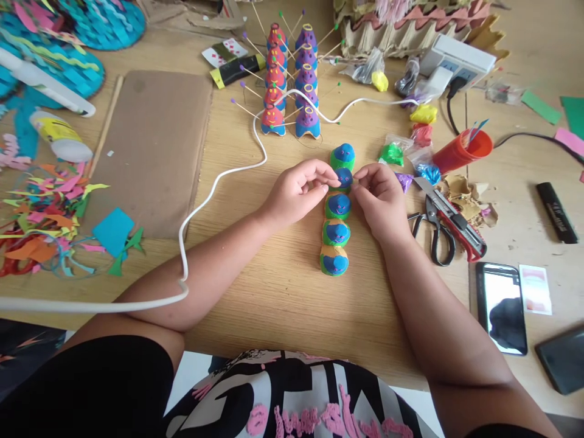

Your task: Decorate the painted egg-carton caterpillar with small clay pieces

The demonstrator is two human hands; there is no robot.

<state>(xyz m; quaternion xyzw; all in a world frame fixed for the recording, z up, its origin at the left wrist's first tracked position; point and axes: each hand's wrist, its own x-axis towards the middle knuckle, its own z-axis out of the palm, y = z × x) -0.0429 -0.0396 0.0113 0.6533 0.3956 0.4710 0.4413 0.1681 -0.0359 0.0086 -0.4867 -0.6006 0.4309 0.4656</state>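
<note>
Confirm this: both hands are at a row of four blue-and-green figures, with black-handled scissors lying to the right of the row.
The count is wrong: the head view shows five blue-and-green figures, not four. The left hand and right hand are at the row, and the scissors lie to its right.

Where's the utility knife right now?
In the head view, the utility knife lies on the right side of the table, beside the black-handled scissors, to the right hand's right.
</note>
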